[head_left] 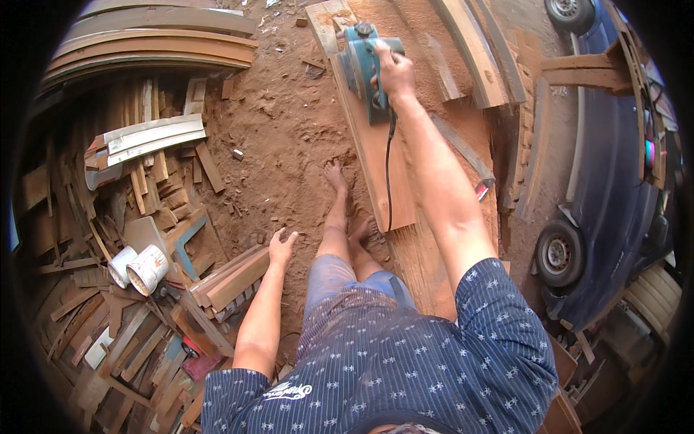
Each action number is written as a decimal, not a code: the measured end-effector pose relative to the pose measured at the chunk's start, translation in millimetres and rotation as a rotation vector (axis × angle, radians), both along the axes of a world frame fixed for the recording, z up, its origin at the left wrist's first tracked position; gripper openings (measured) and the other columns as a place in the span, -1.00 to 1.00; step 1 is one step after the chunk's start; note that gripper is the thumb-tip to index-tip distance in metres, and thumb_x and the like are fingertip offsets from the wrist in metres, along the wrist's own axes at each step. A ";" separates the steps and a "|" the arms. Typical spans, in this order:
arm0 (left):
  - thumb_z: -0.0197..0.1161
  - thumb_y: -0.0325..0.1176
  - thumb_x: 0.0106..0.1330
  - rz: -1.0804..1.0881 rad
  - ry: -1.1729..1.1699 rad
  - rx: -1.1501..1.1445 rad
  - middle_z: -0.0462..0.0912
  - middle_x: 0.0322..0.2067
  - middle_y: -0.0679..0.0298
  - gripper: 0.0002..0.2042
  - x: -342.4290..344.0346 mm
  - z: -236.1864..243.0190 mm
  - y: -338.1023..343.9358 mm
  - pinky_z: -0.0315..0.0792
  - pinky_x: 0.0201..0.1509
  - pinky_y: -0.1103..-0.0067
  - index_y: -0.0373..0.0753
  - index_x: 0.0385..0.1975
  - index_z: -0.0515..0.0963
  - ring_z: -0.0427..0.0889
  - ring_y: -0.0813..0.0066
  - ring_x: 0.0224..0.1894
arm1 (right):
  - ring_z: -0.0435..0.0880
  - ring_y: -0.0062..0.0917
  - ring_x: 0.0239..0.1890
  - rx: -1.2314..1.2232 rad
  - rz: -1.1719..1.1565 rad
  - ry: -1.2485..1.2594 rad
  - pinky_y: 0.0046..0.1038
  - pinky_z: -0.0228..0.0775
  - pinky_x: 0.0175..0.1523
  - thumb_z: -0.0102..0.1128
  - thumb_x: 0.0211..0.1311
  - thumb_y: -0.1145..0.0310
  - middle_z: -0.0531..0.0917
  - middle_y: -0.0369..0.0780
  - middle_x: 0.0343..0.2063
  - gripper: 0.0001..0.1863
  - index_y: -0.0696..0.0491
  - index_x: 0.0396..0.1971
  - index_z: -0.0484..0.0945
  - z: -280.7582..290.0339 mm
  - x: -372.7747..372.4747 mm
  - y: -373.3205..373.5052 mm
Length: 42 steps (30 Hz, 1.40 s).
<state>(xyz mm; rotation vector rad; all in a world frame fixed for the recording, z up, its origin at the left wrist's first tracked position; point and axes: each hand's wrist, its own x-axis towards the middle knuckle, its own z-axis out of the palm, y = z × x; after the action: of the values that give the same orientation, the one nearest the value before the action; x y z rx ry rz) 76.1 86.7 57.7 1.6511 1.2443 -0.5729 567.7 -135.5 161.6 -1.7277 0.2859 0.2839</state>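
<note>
Right hand (pixel 394 72) clamped on handle of teal electric planer (pixel 365 69), arm stretched forward. Planer flat on long wooden plank (pixel 376 155), black power cord (pixel 388 173) trailing back along plank toward body. Left hand (pixel 282 246) free, fingers loosely spread, hanging low beside left knee, holding nothing. Just left of it, stacked timber offcuts (pixel 231 278); further left, two white paint cans (pixel 139 267) lying among scrap wood. Bare feet on sawdust-covered ground (pixel 282 130) between the hands.

One head-worn fisheye view, looking steeply down over the person's own shirt (pixel 376 362) and legs to the dirt ground (pixel 282 137); the torso sits close, the planer (pixel 367 69) at arm's reach; rim edges bend, perhaps hiding detail there.
</note>
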 end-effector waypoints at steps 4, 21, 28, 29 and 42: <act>0.47 -0.04 0.23 -0.157 -0.078 0.073 0.60 0.14 -0.06 -0.29 12.2 -3.1 -12.9 0.41 0.31 0.34 -0.40 0.26 0.45 0.58 0.17 0.20 | 0.62 -0.58 -0.68 0.018 0.000 0.043 -0.50 0.39 -0.62 0.23 0.33 -0.14 0.63 -0.22 -0.56 -0.43 0.18 -0.43 0.61 18.9 -83.8 -41.0; 0.18 0.11 0.45 -0.119 -0.436 0.027 0.67 0.02 -0.02 -0.33 152.6 -26.8 -138.3 0.53 0.08 0.43 -0.48 0.19 0.48 0.67 0.30 -0.02 | 0.59 -0.66 -0.59 0.137 -0.013 0.162 -0.59 0.39 -0.47 0.15 0.45 0.07 0.67 -0.27 -0.45 -0.60 0.17 -0.26 0.63 50.2 -364.8 -181.2; 0.12 0.38 0.32 -0.152 -0.077 -0.332 0.52 0.19 -0.05 -0.07 157.3 -22.7 -200.6 0.54 0.05 0.25 -0.50 0.28 0.36 0.59 0.07 0.10 | 0.60 -0.66 -0.57 0.070 -0.195 0.169 -0.61 0.39 -0.52 0.12 0.44 0.13 0.68 -0.24 -0.43 -0.59 0.23 -0.11 0.63 66.1 -463.9 -230.7; 0.20 0.35 0.30 -0.215 -0.086 -0.296 0.50 0.20 -0.05 -0.07 151.4 -22.3 -209.7 0.52 0.09 0.22 -0.51 0.30 0.32 0.56 0.05 0.13 | 0.60 -0.66 -0.56 0.027 -0.236 0.142 -0.61 0.39 -0.53 0.13 0.44 0.13 0.67 -0.23 -0.43 -0.58 0.23 -0.08 0.63 69.1 -475.7 -238.6; 0.38 -0.10 0.37 -0.204 -0.339 -0.223 0.57 -0.02 0.07 -0.46 97.8 159.7 -107.8 0.47 0.13 0.48 -0.41 0.08 0.36 0.56 0.39 0.00 | 0.68 -0.51 -0.48 -0.526 -0.349 0.241 -0.44 0.55 -0.34 0.23 0.37 0.12 0.70 -0.19 -0.50 -0.56 0.27 -0.12 0.66 4.9 -459.5 -390.4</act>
<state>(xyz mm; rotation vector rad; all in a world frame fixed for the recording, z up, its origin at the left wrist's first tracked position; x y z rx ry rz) 173.9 -21.1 217.4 1.6141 0.7456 -0.5080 108.2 -525.9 166.5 -2.1159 0.8920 0.1654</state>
